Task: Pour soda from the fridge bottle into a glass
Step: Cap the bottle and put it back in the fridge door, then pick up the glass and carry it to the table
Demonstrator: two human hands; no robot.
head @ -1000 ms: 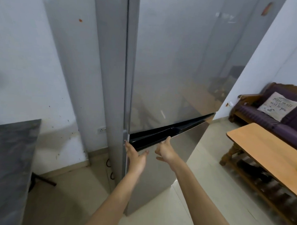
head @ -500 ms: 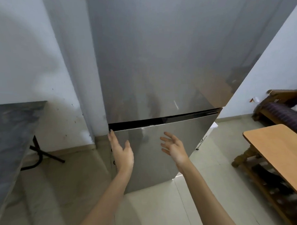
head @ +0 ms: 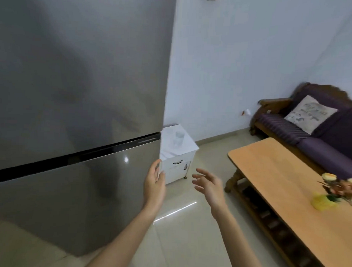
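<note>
A tall grey steel fridge (head: pixel 77 90) fills the left half of the view, both doors closed, a black gap between upper and lower door. My left hand (head: pixel 154 182) is open, palm close to the right edge of the lower door. My right hand (head: pixel 209 183) hangs open in the air to the right of the fridge, fingers spread, holding nothing. A clear glass (head: pixel 178 140) stands on a small white cabinet (head: pixel 178 165) just right of the fridge. No bottle is visible.
A long wooden coffee table (head: pixel 285 177) stands at the right with a yellow pot of flowers (head: pixel 332 193) on it. Behind it is a purple sofa (head: pixel 318 138) with a white cushion (head: pixel 310 114). Pale tiled floor (head: pixel 179 233) lies between fridge and table.
The view has swung right, bringing the white cabinet and glass into sight. Both hands have shifted from the front of the lower door to its right edge and beyond.
</note>
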